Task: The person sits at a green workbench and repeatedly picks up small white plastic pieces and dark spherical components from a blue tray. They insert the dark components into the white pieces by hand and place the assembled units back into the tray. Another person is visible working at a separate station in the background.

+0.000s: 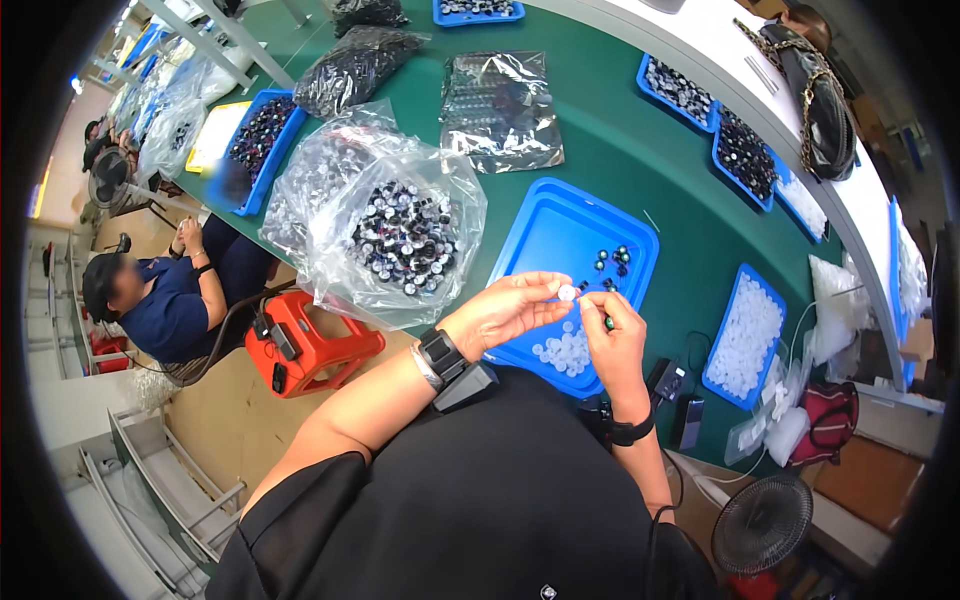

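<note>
Over the near side of a blue tray, my left hand pinches a small round whitish disc between thumb and fingertips. My right hand is close beside it, fingers curled, with a small shiny green bead-like piece showing among them. Its thumb and forefinger reach toward the disc; whether they touch it I cannot tell. In the tray, several dark shiny round pieces lie at the right, and a heap of translucent white discs sits at the near side, partly behind my right hand.
Left of the tray, an open plastic bag holds dark and clear round pieces. A sealed bag lies farther back. A blue tray of white pieces stands at the right. A seated person is at the left, near a red stool.
</note>
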The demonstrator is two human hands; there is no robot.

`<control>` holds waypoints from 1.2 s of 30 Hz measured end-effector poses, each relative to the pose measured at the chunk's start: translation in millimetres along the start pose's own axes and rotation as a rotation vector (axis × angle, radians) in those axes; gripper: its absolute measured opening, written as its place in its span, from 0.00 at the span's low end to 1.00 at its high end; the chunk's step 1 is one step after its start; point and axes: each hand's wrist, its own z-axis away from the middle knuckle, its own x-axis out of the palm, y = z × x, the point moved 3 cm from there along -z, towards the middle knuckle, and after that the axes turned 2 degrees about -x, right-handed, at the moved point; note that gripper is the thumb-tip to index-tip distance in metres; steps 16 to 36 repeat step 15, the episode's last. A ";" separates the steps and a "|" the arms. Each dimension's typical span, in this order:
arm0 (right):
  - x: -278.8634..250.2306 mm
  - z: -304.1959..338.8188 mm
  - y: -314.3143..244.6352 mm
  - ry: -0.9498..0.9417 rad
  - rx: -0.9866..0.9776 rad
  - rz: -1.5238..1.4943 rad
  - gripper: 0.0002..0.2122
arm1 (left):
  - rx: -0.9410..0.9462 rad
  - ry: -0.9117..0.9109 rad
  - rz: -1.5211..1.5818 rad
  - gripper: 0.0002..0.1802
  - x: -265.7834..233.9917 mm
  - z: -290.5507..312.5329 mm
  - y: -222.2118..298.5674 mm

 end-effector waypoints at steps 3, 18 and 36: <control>1.1 4.5 2.6 -0.020 0.056 -0.089 0.04 | 0.001 -0.002 0.036 0.12 -2.6 0.7 -4.6; 12.5 8.9 27.4 -0.101 0.276 -0.419 0.04 | 0.148 0.085 -0.542 0.13 -1.4 2.0 -8.7; 12.5 8.9 27.4 -0.101 0.276 -0.419 0.04 | 0.148 0.085 -0.542 0.13 -1.4 2.0 -8.7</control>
